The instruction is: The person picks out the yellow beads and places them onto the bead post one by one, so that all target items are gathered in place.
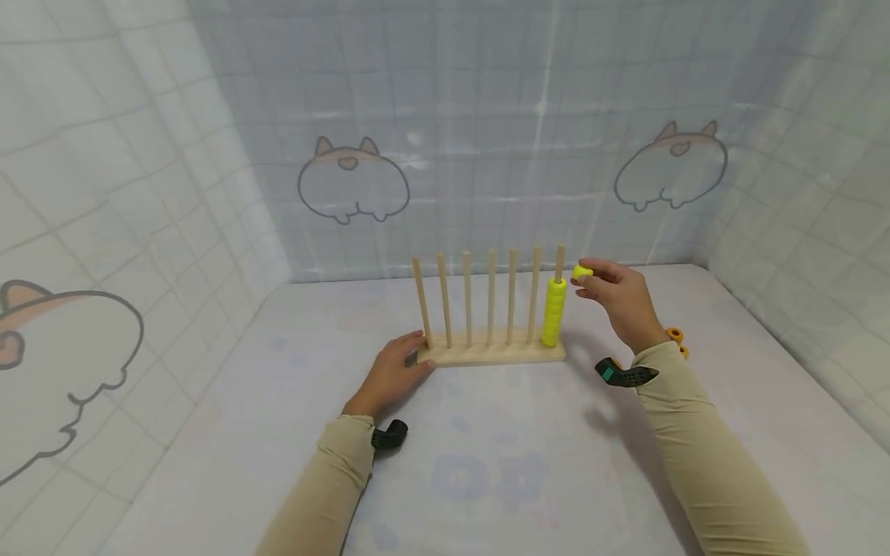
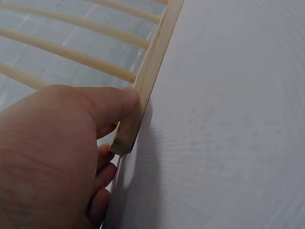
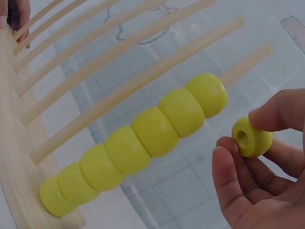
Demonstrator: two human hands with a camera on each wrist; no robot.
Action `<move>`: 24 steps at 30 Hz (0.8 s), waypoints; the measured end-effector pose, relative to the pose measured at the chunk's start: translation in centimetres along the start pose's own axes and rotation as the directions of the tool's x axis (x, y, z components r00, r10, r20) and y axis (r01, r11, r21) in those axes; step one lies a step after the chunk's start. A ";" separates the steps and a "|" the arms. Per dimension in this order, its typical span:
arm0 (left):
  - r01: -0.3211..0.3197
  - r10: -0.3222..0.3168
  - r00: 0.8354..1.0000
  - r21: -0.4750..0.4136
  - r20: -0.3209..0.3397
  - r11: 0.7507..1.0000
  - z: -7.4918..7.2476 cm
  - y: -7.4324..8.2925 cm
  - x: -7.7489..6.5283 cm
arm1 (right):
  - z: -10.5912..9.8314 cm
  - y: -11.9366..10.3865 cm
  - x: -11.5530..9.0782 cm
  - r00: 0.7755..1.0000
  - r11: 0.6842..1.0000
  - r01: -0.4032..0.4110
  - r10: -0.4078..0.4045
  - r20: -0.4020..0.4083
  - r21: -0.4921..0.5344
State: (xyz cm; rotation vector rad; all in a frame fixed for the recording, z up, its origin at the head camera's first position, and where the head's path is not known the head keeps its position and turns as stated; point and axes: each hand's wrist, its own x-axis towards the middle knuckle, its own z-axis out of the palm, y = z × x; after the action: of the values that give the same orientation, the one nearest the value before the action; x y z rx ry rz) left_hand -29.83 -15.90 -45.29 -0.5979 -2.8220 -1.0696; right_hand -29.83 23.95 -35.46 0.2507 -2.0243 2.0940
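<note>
A wooden base (image 1: 487,355) carries a row of several upright pegs (image 1: 467,297). On the rightmost peg sits a stack of several yellow beads (image 1: 553,313), with the peg's tip showing above. My right hand (image 1: 622,301) pinches one more yellow bead (image 3: 255,138) between thumb and fingers, just right of that peg and apart from it; its hole shows in the right wrist view. At the base's left end, my left hand (image 1: 392,374) grips the wood, thumb (image 2: 119,102) along the front edge and fingers behind, partly hidden.
Orange beads (image 1: 674,335) lie on the table behind my right wrist, partly covered by it. The pale table (image 1: 473,455) meets tiled-pattern walls (image 1: 487,154) at the back and both sides. Each wrist wears a dark band (image 1: 626,375).
</note>
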 end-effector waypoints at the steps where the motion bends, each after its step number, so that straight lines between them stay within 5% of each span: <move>1: 0.002 -0.002 1.000 -0.002 0.002 1.000 0.0 0.1 -0.1 | 0.1 -0.1 -0.1 1.000 1.000 -0.002 0.002 0.006 0.019; 24: -0.015 0.015 1.000 0.012 0.012 1.000 0.1 -0.2 0.2 | 0.6 -1.5 0.9 1.000 0.999 0.020 -0.021 0.018 0.049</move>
State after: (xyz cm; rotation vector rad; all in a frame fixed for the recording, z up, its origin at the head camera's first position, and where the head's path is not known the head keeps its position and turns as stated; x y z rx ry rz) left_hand -30.10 -15.92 -45.43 -0.6252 -2.8274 -1.0499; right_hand -30.30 23.45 -33.71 0.2984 -1.9740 2.1382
